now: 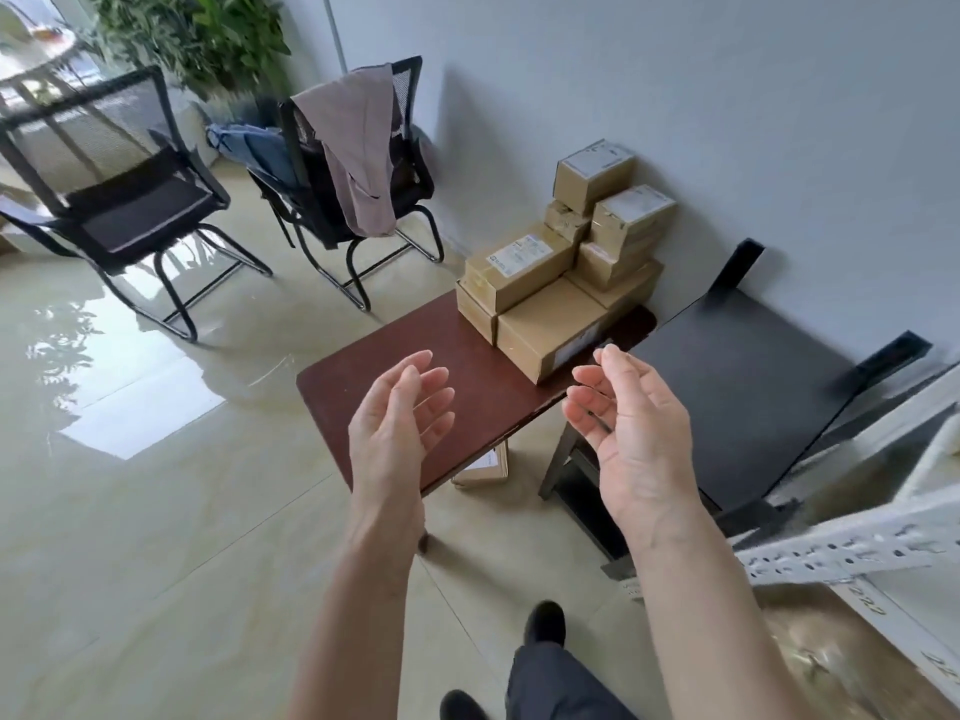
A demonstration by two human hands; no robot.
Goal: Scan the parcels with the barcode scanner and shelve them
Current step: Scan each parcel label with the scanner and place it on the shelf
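Several brown cardboard parcels (558,275) with white labels are stacked at the far end of a small dark red-brown table (467,371), against the wall. My left hand (400,413) and my right hand (626,423) are raised over the table's near end, palms facing each other, fingers apart, holding nothing. Another parcel (485,467) lies on the floor under the table's near edge. No barcode scanner is visible. A white perforated metal shelf rail (852,548) crosses the lower right.
A black low stand (743,387) sits right of the table by the wall. Two black mesh chairs (130,200) stand at the left; the nearer one (358,163) carries a grey garment. A potted plant (208,39) is behind them. Glossy tiled floor.
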